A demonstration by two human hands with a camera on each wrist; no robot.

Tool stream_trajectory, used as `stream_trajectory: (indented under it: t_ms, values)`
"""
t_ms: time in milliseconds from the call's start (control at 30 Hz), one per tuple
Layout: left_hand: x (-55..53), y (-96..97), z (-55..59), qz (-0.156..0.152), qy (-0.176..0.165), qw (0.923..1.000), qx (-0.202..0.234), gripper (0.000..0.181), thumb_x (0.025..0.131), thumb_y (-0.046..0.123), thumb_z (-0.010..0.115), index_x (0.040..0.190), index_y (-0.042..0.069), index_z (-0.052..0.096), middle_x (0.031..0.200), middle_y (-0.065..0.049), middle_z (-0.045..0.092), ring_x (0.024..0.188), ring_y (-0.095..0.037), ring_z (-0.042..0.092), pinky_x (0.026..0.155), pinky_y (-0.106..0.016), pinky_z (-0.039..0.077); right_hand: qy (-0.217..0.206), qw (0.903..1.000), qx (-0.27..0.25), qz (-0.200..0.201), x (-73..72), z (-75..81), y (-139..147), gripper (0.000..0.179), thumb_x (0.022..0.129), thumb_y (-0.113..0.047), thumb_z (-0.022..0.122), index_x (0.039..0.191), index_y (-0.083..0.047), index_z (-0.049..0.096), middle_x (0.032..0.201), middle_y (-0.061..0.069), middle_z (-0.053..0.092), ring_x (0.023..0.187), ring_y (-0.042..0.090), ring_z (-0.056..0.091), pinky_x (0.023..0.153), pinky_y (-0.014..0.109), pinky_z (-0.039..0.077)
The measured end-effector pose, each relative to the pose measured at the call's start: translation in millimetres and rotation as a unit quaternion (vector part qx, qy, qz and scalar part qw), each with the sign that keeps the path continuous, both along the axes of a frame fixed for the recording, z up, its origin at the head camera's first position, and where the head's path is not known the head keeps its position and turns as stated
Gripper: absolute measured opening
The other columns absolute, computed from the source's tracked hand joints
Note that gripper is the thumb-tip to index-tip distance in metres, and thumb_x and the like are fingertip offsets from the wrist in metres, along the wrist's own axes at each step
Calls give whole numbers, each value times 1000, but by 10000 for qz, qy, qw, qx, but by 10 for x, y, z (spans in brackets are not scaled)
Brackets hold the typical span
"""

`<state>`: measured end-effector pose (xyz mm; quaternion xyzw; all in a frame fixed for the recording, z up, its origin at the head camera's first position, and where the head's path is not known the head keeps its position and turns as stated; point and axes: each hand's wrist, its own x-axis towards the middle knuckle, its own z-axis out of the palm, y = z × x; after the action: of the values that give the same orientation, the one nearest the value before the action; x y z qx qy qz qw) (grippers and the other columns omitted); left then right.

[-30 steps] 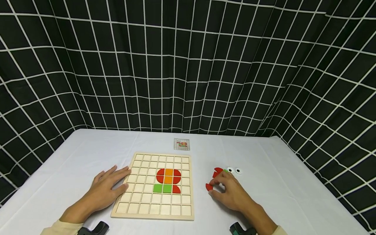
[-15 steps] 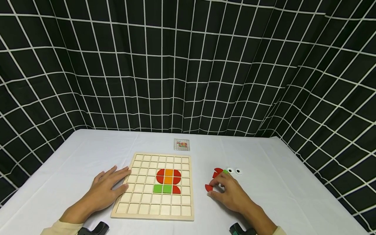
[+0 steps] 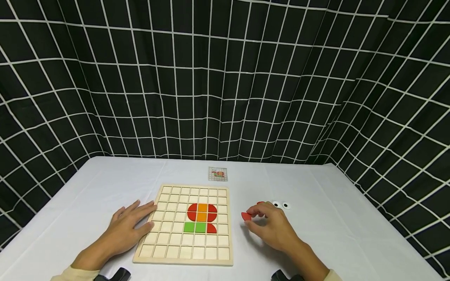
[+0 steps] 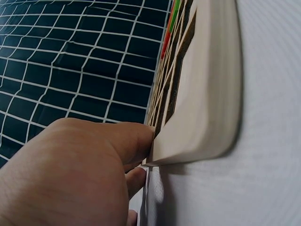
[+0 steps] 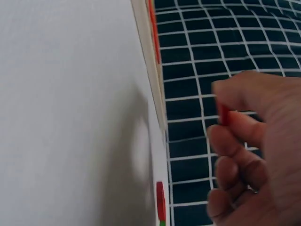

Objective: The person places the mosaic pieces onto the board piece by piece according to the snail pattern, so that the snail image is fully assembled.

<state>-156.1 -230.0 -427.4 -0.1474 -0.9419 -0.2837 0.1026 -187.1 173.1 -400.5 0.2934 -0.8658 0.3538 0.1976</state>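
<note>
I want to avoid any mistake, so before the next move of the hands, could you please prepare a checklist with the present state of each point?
1. Flat red quarter-circle piece secured: ok, pinched by the right hand.
2. Piece lifted off the white cloth-covered table: ok, it is raised.
3. Pale wooden grid board steadied: ok, the left hand touches its left edge.
4. Free squares on the board: ok, several bare ones surround the coloured pieces.
5. Exact square shown by the small printed picture card: cannot tell, its print is too small.
6. Round white-and-black eye pieces on the board: not ok, both lie on the table.
</note>
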Motion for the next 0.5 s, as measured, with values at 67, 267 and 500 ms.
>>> stream_trajectory:
  t_ms: [67,267,500]
  values:
    - [1,-3,-12,-4,23,10000,1,45,94,27,63,134,9,57,141,-12,49,135,-46,28,103,-66,9,-163,9999,-31,0,11,54,-62,25,72,-5,82,86,-22,70,83,-20,62,78,13,58,71,33,50]
    - [3,-6,-21,-21,64,10000,0,45,94,27,62,134,8,57,141,-12,49,135,-46,28,103,-66,9,-247,9995,-94,164,19,176,-260,22,74,-8,82,87,-21,70,85,-20,63,81,15,58,73,37,50]
    - [10,-9,-21,-25,78,10000,-4,45,94,27,63,134,8,57,141,-12,49,134,-46,28,103,-67,9,-323,9989,-170,303,43,272,-511,19,76,-11,81,90,-18,72,87,-18,64,84,19,58,75,38,49]
